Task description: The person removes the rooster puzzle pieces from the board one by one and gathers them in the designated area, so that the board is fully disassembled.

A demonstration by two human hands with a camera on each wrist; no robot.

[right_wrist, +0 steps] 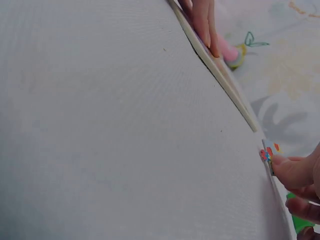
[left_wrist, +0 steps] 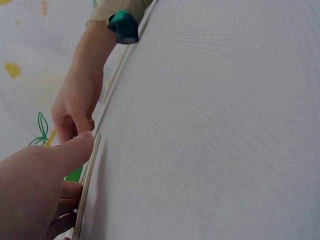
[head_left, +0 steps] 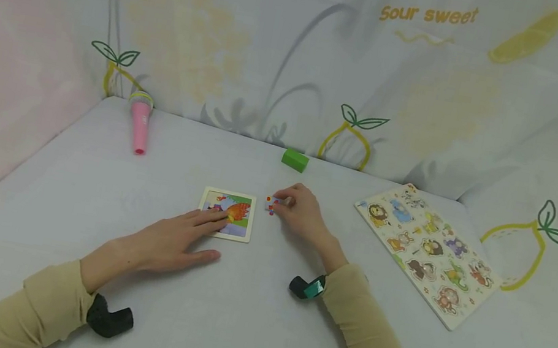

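A small square jigsaw puzzle with a pale frame lies on the table, its picture showing an orange-red shape on green and lilac. Across its left part rest the extended fingers of my left hand, thumb spread out on the table side; they hide some of the picture. Just right of the frame, my right hand pinches a small puzzle piece, light blue with red spots, between thumb and fingers. In the right wrist view the piece appears tilted at the fingertips, close to the tabletop.
Behind the hands a green block sits near the back edge. A pink toy microphone lies at the back left. To the right is a large animal puzzle board, set at an angle. A printed cloth hangs behind the table.
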